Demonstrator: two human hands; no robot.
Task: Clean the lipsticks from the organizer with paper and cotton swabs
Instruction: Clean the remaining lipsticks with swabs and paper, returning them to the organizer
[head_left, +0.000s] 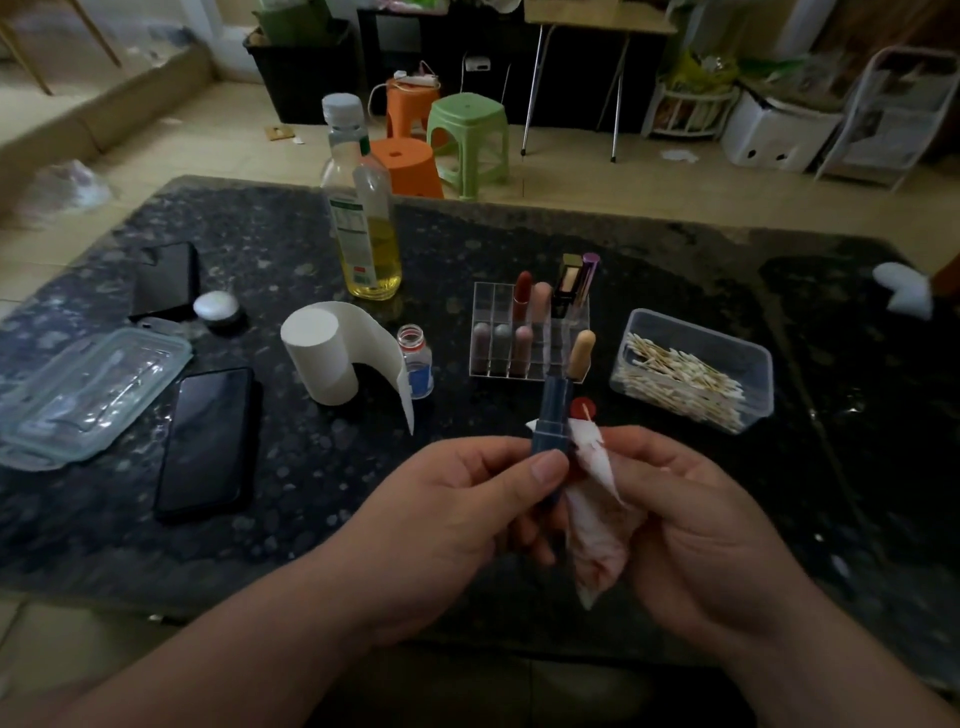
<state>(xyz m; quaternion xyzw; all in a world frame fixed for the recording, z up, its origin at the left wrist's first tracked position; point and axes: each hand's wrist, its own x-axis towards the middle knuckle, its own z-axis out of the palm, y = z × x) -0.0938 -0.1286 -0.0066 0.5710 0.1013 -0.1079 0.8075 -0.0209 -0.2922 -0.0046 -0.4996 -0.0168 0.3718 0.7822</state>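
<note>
Two hands meet over the near middle of the tabletop (311, 493): the left hand (457, 499) pinches a dark blue lipstick (549, 415) low on its tube, thumb in front and fingers curled behind, while the right hand (691, 519) grips a crumpled, pink-stained paper (597, 540) pressed against the tube's right side. The lipstick is held clear of the tabletop, just near of the organizer (483, 312), where other lipsticks stand in their slots. Its long axis runs nearly upright with a slight lean, the upper end pointing up and away toward the organizer and the lower end hidden between the hands. The step in hand looks like wiping the tube's outside. To do it well, I would keep the left pinch low and firm so the tube cannot slip. I would then roll the tube between those fingers while the paper stays wrapped against it, so that every side gets wiped rather than one strip. The paper is already stained, so a cleaner fold should be turned to the tube, or a fresh piece torn from the roll (332, 353) to the left. The ridge partway along the tube probably traps residue that the paper will skip, and one of the swabs (685, 379) from the box (763, 379) at the right would suit that seam better. A thin stick shows above the paper, but I cannot tell whether it is a swab held in the right hand
</note>
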